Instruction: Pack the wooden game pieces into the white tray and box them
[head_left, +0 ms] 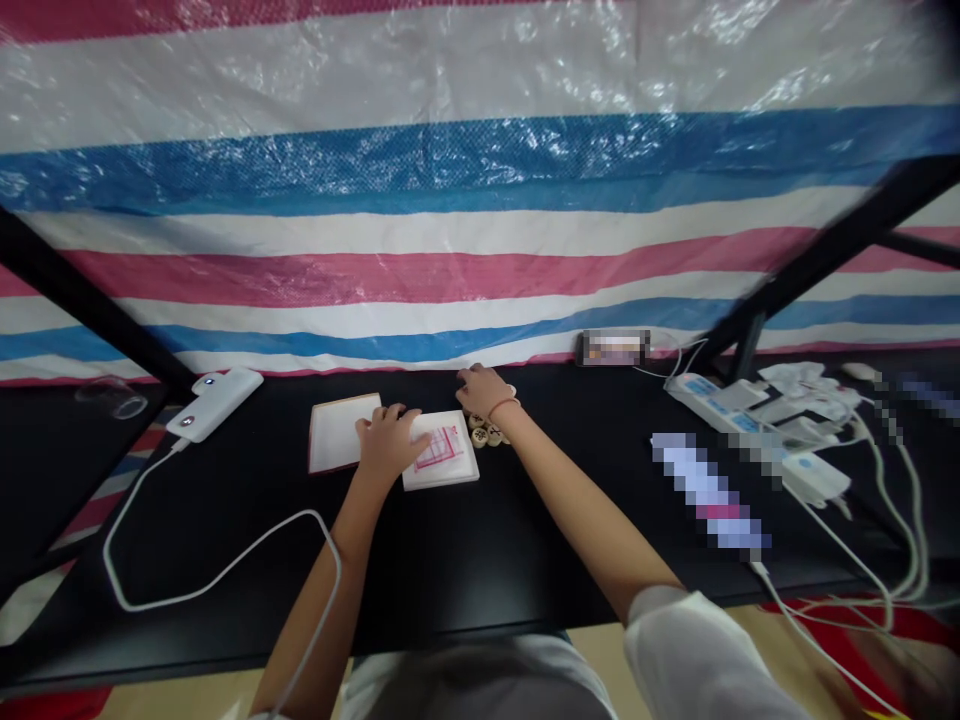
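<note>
My left hand (390, 443) rests on the left side of a small white box (454, 462) with a red printed grid on top. Its thumb stretches over the print, and its fingers are spread toward the back. Left of it lies a shallow tray-like box half (339, 436), white inside with a reddish edge. Beyond the white box's right corner, my right hand (484, 388) is cupped with fingers apart over a cluster of round wooden Chinese chess pieces (480, 437). The hand hides part of the cluster. A thin red band circles the right wrist.
A white power bank (217, 403) with a cable lies left on the black table (450, 570); its cable crosses my left forearm. At right are a blurred-out phone-like device (709, 490), a power strip (720, 405) and tangled cables. Another device (613, 348) leans against the striped sheet (450, 275).
</note>
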### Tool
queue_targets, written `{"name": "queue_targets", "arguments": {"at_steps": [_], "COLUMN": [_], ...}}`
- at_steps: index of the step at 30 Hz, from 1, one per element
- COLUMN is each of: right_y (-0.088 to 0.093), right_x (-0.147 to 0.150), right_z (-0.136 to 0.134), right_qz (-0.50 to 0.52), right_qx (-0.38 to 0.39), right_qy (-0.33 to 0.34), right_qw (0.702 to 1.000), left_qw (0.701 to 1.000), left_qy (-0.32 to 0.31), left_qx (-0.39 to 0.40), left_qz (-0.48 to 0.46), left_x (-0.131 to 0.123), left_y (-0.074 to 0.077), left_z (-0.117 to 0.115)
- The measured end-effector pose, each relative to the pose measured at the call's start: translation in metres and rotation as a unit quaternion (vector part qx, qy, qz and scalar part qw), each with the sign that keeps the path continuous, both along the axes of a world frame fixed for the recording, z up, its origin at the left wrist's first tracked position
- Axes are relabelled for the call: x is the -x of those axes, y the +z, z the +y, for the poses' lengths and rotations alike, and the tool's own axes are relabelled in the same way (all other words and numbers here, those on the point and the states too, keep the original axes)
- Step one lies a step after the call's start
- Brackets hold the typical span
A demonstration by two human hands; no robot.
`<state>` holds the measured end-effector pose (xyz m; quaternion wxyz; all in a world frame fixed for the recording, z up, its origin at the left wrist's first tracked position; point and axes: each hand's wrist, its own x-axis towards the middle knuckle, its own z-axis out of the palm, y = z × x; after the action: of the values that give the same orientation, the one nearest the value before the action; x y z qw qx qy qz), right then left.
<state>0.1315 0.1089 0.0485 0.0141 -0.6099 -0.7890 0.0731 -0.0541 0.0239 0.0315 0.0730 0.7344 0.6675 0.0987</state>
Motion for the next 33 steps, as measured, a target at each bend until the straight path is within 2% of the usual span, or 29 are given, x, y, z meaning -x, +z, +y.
{"name": "queue_targets", "arguments": {"at_steps": [5,10,14,17,18,20,22,24,27,30,33], "right_y": [-0.002,0.007,0.019,0.02,0.018,0.007,-0.008,-0.021,-0.031,-0.033,-0.035], "right_x": [0.007,0.012,0.014,0.018,0.021,0.027,0.034,0.038,0.039,0.035,0.029], "right_z": [0.013,0.014,0.002,-0.022,-0.031,-0.048,-0.061,-0.067,-0.07,-0.072,-0.073], "right_qz": [-0.026,-0.029,-0.003,0.118,0.186,0.311,0.416,0.495,0.568,0.598,0.602], "right_qx": [0.054,0.072,0.024,-0.023,-0.026,-0.008,0.014,0.031,0.061,0.06,0.031], "right_qy": [0.007,-0.008,-0.008,0.025,0.043,0.071,0.065,0.037,0.018,0.012,-0.016], "right_qw": [0.998,0.997,1.0,0.992,0.981,0.948,0.907,0.867,0.821,0.799,0.798], "left_qw": [1.0,0.999,1.0,0.996,0.992,0.979,0.958,0.943,0.938,0.946,0.964], "left_qy": [-0.022,-0.028,-0.024,-0.016,-0.025,-0.082,-0.14,-0.161,-0.161,-0.153,-0.125], "left_qx": [0.016,0.013,-0.014,-0.08,-0.105,-0.137,-0.151,-0.161,-0.17,-0.172,-0.16], "left_qz": [0.008,0.009,0.002,-0.035,-0.059,-0.128,-0.202,-0.244,-0.256,-0.229,-0.173], "left_x": [0.002,0.003,0.004,0.011,0.014,0.021,0.025,0.026,0.025,0.025,0.026], "left_y": [-0.007,-0.008,-0.007,-0.01,-0.011,-0.015,-0.019,-0.021,-0.021,-0.019,-0.018], "left_z": [-0.001,-0.004,-0.006,-0.005,-0.003,-0.002,-0.001,-0.003,-0.006,-0.006,-0.006]}}
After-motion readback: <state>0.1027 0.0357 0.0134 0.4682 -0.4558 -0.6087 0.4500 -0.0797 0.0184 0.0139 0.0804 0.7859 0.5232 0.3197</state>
